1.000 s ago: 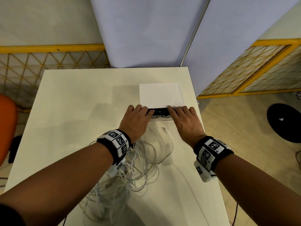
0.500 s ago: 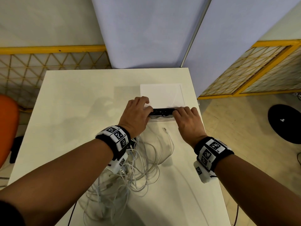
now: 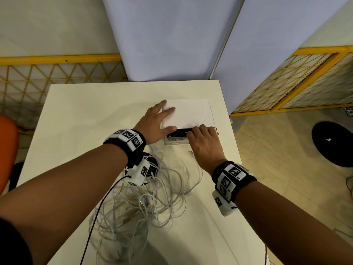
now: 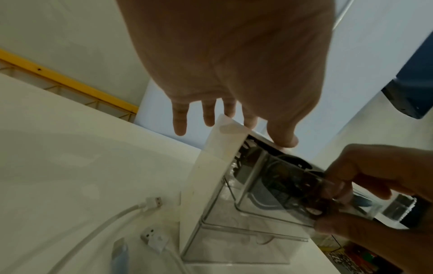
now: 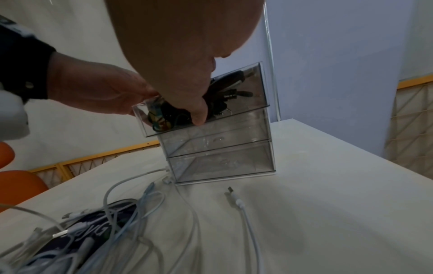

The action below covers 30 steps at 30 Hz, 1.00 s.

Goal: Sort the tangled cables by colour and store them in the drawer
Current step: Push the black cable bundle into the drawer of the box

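One clear organizer (image 5: 218, 140) with three drawers stands near the tabletop's (image 3: 80, 119) far right edge. Left hand (image 3: 155, 122) rests on it, fingers spread; right hand (image 3: 205, 144) pinches the top drawer (image 5: 234, 96), black cables (image 5: 225, 89) half hidden. White cables (image 3: 145, 203) too tangled to count.

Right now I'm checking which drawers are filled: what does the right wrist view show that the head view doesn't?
Only the right wrist view shows the two lower drawers, holding no cables that show. Only the head view shows the organizer's white top with the left hand flat on it. Both show the top drawer, partly out with black cables, the right hand, and the white cables.
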Tool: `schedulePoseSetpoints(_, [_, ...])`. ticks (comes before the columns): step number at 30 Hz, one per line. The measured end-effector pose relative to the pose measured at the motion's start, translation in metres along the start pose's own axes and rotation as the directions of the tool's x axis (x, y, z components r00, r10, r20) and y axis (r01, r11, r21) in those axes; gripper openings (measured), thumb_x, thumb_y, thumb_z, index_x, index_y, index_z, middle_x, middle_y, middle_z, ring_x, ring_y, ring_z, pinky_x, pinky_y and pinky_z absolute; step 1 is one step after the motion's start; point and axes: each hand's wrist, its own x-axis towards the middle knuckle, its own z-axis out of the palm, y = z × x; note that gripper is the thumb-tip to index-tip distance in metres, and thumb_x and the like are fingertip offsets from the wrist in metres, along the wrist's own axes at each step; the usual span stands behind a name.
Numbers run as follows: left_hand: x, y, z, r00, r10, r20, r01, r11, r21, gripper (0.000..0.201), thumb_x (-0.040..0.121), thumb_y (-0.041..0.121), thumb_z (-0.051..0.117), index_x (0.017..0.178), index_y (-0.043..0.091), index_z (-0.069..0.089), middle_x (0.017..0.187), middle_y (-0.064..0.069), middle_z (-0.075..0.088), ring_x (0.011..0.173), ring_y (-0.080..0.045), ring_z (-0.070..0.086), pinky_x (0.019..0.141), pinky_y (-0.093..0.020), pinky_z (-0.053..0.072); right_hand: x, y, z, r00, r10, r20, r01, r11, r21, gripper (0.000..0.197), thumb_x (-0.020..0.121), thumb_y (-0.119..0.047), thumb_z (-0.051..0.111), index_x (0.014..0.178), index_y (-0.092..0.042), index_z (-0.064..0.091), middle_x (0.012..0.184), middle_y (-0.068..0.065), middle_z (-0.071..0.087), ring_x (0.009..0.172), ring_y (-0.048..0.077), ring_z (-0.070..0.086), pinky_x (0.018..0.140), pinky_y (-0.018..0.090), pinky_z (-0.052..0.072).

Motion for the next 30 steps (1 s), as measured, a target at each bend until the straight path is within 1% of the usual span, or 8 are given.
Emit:
schedulePoseSetpoints(3, [0.007,-0.002,-0.002,1.000,0.004,-0.003,-0.004,1.000,-0.018,0.070,0.089,0.049,0.068,0.150,0.027,0.042,0.165,-0.003,0.019,0.147,-0.028,0.026,0.117,-0.048,0.028,0.003,-0.001,0.001,1.000,-0.012,0.004,0.012,1.000,-0.014,0.032,0.076,0.001,0.028,0.088,-0.008,0.056,0.080,0.008,0.053,0.073,0.029,0.047,0.066,0.039,0.036])
schedulePoseSetpoints(7, [0.012,-0.004,-0.005,1.000,0.000,0.012,0.000,1.000,-0.010,0.063,0.091,0.048,0.066,0.148,0.029,0.046,0.164,-0.001,0.024,0.147,-0.023,0.028,0.115,-0.049,0.032,0.001,0.000,0.006,1.000,-0.014,-0.022,0.013,1.000,-0.022,0.024,0.072,0.003,0.043,0.088,-0.008,0.056,0.080,0.008,0.052,0.073,0.029,0.047,0.067,0.039,0.036])
schedulePoseSetpoints(10, [0.013,-0.003,-0.009,1.000,-0.010,0.019,0.010,1.000,-0.017,0.060,0.091,0.045,0.068,0.146,0.030,0.049,0.161,0.001,0.027,0.146,-0.020,0.030,0.114,-0.048,0.033,-0.002,0.001,0.008,0.999,-0.007,-0.044,0.006,1.000,-0.004,0.024,0.075,0.004,0.040,0.088,-0.008,0.056,0.081,0.008,0.052,0.074,0.030,0.048,0.069,0.040,0.039])
schedulePoseSetpoints(13, [0.015,-0.002,-0.014,1.000,-0.011,0.011,0.012,1.000,-0.022,0.056,0.087,0.041,0.073,0.139,0.029,0.056,0.157,0.000,0.033,0.142,-0.023,0.034,0.111,-0.050,0.036,-0.009,0.001,0.008,0.999,-0.010,-0.051,0.010,1.000,0.004,0.022,0.076,0.005,0.041,0.087,-0.009,0.056,0.081,0.008,0.052,0.075,0.030,0.049,0.070,0.040,0.041])
schedulePoseSetpoints(19, [0.019,0.004,-0.021,0.994,-0.079,0.074,0.082,0.996,-0.046,0.057,0.085,0.038,0.077,0.137,0.029,0.055,0.163,-0.001,0.022,0.152,-0.025,0.010,0.120,-0.047,0.020,-0.010,0.001,0.008,1.000,0.003,-0.024,-0.004,1.000,-0.014,0.022,0.072,0.005,0.047,0.087,-0.009,0.056,0.082,0.008,0.053,0.075,0.030,0.051,0.069,0.041,0.041])
schedulePoseSetpoints(23, [0.022,0.007,-0.025,0.991,-0.097,0.096,0.099,0.995,-0.018,0.057,0.083,0.041,0.078,0.134,0.029,0.057,0.161,0.000,0.026,0.147,-0.022,0.025,0.117,-0.045,0.028,-0.004,0.000,0.006,0.999,0.002,-0.036,-0.003,1.000,-0.012,0.023,0.068,0.004,0.047,0.084,-0.009,0.055,0.080,0.007,0.053,0.072,0.029,0.050,0.066,0.040,0.041])
schedulePoseSetpoints(27, [0.023,0.008,-0.025,0.989,-0.110,0.103,0.110,0.994,0.013,0.058,0.081,0.046,0.077,0.134,0.032,0.057,0.160,0.002,0.027,0.145,-0.020,0.030,0.114,-0.048,0.033,0.002,0.001,0.007,0.998,0.004,-0.060,-0.005,1.000,-0.011,0.022,0.067,0.004,0.055,0.085,-0.008,0.056,0.078,0.008,0.053,0.071,0.028,0.048,0.064,0.039,0.040])
schedulePoseSetpoints(30, [0.021,0.009,-0.025,0.988,-0.119,0.101,0.117,0.993,0.025,0.058,0.082,0.048,0.076,0.134,0.034,0.056,0.161,0.004,0.025,0.146,-0.019,0.030,0.113,-0.050,0.032,0.003,0.002,0.011,0.996,0.039,-0.082,-0.038,0.999,0.015,0.031,0.070,0.003,0.063,0.098,-0.008,0.054,0.079,0.007,0.054,0.072,0.027,0.048,0.065,0.039,0.040])
